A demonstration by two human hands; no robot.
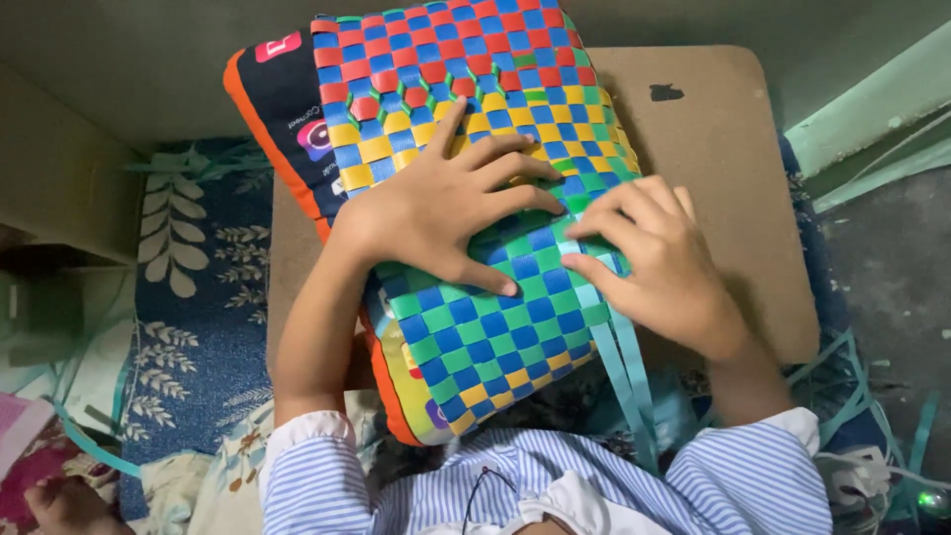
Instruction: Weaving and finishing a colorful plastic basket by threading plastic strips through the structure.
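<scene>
A woven mat (475,327) of plastic strips in red, blue, yellow and green checks lies over a dark printed cushion (287,109) on a brown board (713,149). My left hand (436,203) rests flat on the weave, fingers spread, pressing it down. My right hand (654,258) sits at the mat's right edge, its fingertips pinching a pale teal strip (624,367) that runs down off the mat toward my lap. Striped shirt sleeves cover my wrists at the bottom.
A blue cloth with a leaf pattern (198,277) lies at the left. Loose teal strips (872,396) trail at the right and bottom left. A green painted ledge (872,119) rises at the upper right. Another person's foot (59,500) shows at the bottom left corner.
</scene>
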